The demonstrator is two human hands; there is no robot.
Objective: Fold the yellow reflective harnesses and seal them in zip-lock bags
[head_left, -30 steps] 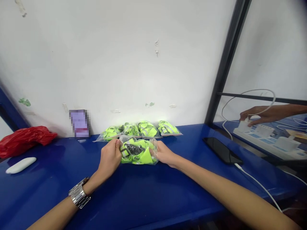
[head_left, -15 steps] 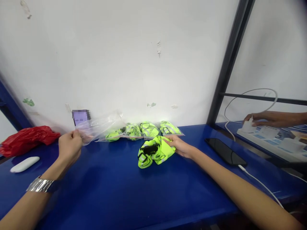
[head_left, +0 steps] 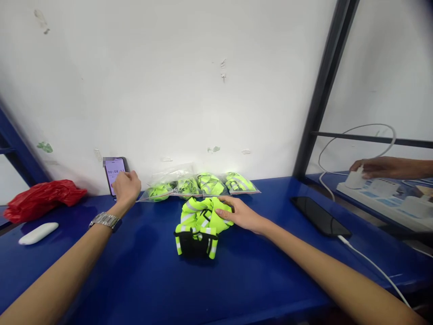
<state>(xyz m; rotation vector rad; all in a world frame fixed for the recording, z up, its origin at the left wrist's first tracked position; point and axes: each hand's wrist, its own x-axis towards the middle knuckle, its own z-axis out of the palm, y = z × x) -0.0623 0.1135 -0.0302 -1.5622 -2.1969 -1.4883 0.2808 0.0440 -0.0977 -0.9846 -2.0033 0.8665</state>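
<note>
My right hand (head_left: 244, 214) grips the right side of a crumpled neon-yellow reflective vest (head_left: 221, 220), thumb in front and fingers partly hidden behind the cloth. The vest rests on the blue table (head_left: 145, 275), its black-edged part hanging open toward me. With its fingers curled, my left hand (head_left: 127, 187) is in front of a phone (head_left: 110, 174) that leans on the wall and shows a running timer. Whether anything is in those fingers is hidden. A clear plastic bag (head_left: 176, 171) lies over the left ones of several bagged vests (head_left: 238, 183) lined up along the wall.
At left are a red plastic bag (head_left: 43, 198) and a white oblong object (head_left: 38, 233). A black phone (head_left: 320, 215) on a white cable lies at right. Beyond the dark post (head_left: 324, 85), another person's hand (head_left: 379, 167) touches a plug on a power strip (head_left: 382, 189).
My left hand has let go of the clear bag, now lying on the bagged vests, and moved right, to the phone. The vest has shifted left and toward me, unfolding somewhat.
</note>
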